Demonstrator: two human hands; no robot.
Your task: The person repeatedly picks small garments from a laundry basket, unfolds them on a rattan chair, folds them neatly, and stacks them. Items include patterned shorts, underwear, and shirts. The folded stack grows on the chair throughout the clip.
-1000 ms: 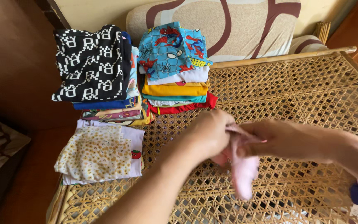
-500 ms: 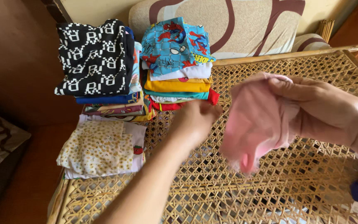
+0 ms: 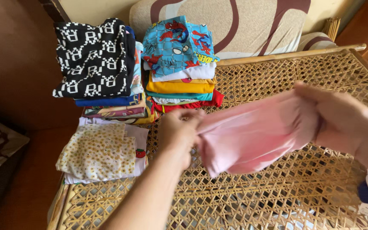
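While both hands pull it flat above the woven cane seat [image 3: 277,200], the pink cloth [image 3: 252,134], maybe a small shirt, stretches between them. Left hand [image 3: 177,132] pinches at nine o'clock, right hand [image 3: 341,121] at three. Keeping both edges level should help.

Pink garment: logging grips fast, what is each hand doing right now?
Left hand: closed, pinching one end of the pink garment.
Right hand: closed, gripping its other end.
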